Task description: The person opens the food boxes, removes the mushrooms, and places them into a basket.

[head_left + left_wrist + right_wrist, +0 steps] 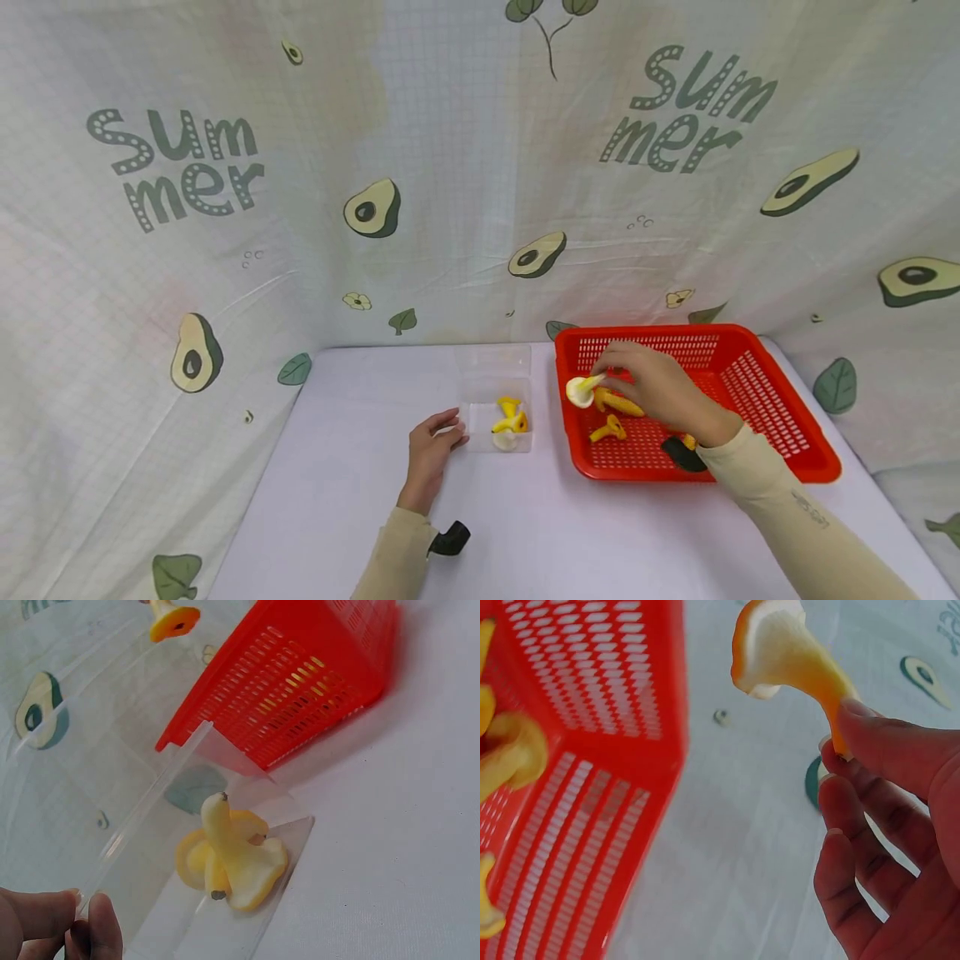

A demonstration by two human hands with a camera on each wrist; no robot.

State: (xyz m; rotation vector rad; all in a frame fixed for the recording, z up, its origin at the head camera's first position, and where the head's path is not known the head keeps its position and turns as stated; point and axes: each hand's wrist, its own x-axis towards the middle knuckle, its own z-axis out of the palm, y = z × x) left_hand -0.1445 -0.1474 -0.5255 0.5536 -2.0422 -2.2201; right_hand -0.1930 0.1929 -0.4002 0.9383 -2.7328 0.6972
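Observation:
My right hand (656,387) pinches a yellow chanterelle mushroom (795,656) by its stem, thumb against fingertips. In the head view the mushroom overlaps the left part of the red basket (660,331), its pale cap facing left. The left hand (435,454) pinches the left edge of a clear plastic box (477,417) between thumb and finger. That box stands on the table with its clear lid (491,360) folded back. Several yellow mushrooms (247,862) lie heaped at its right end.
More mushrooms lie in the basket, among them a small forked one (609,429) and a longer one (621,403). A white cloth covers the table (360,417). Behind it hangs a curtain (450,167) printed with avocados and leaves.

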